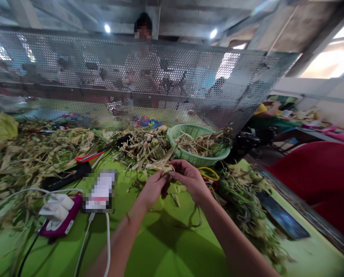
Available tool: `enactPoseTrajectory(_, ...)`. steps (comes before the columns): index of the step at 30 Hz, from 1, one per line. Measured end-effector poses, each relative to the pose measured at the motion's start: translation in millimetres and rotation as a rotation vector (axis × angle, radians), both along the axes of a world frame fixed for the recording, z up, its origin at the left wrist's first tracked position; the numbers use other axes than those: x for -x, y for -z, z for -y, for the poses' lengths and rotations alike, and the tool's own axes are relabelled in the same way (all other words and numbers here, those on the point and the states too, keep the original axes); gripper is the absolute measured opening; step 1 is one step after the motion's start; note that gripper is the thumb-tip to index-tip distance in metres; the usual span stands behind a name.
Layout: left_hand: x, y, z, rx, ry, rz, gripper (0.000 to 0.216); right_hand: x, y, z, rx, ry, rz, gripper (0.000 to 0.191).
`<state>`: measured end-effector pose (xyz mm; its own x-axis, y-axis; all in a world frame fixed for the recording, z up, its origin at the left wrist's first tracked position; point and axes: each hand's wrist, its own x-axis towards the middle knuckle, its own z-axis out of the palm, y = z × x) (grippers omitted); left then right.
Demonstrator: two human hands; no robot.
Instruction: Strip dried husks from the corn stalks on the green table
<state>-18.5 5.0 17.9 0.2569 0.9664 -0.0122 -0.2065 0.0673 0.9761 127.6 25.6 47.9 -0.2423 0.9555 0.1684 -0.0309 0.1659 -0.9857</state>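
While a perforated metal screen (88, 63) stands across the far side of the bright green table (163, 250), with a person (144, 71) visible behind it, a broad heap of dried leaves (53, 150) spreads over the left of the tabletop. On the right lies a smaller, greener pile of tangled strands (241, 192), and a paler, drier bunch (146, 144) sits near the middle. Just beside that bunch is a pale green plastic basket (193, 158), round and slatted, with tan, dry strips (201, 142) loosely filling it and some spilling over its right rim. Both bare forearms reach forward from the near edge and angle inward, so that the hands meet above the table, a little on the near side of the basket. The left hand (154, 186) comes in from below left, thumb uppermost; the right hand (187, 179) is bent over at the knuckles, its index finger curled and its thumb pointing left. Left of the hands lie a lit phone (99, 190) and a purple power strip (74, 211) bearing white plugs. Between the hands is a pale piece of husk (166, 169), pinched by the fingertips of both, thumbs pressed close together; the left hand's lower fingers are partly hidden, and how tightly they curl I cannot tell
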Motion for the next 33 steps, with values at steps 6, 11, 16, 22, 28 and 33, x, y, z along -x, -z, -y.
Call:
enactPoseTrajectory(6, 2, -3.9, 1, 0.012, 0.049, -0.159, 0.033, -1, -7.0, 4, 0.014, -0.044, 0.079, 0.03)
enactPoseTrajectory(11, 11, -9.7, 3, -0.027, 0.18, -0.143, 0.037, -3, -11.2, 3, 0.013, 0.123, 0.033, 0.029)
enactPoseTrajectory(16, 16, -8.4, 2, -0.111, 0.224, -0.23, 0.037, -11, -15.4, 2, -0.033, 0.255, 0.036, 0.031)
enactPoseTrajectory(22, 11, -3.6, 1, 0.009, 0.155, -0.075, 0.036, -13, -14.7, -1, -0.016, 0.103, -0.061, 0.038)
enactPoseTrajectory(28, 9, -6.9, 3, 0.029, 0.119, -0.007, 0.036, -9, -14.1, 1, 0.046, 0.049, -0.085, 0.034)
enactPoseTrajectory(33, 6, -6.7, 5, 0.007, 0.157, -0.005, 0.035, -5, -15.3, 5, 0.094, -0.066, -0.067, 0.035)
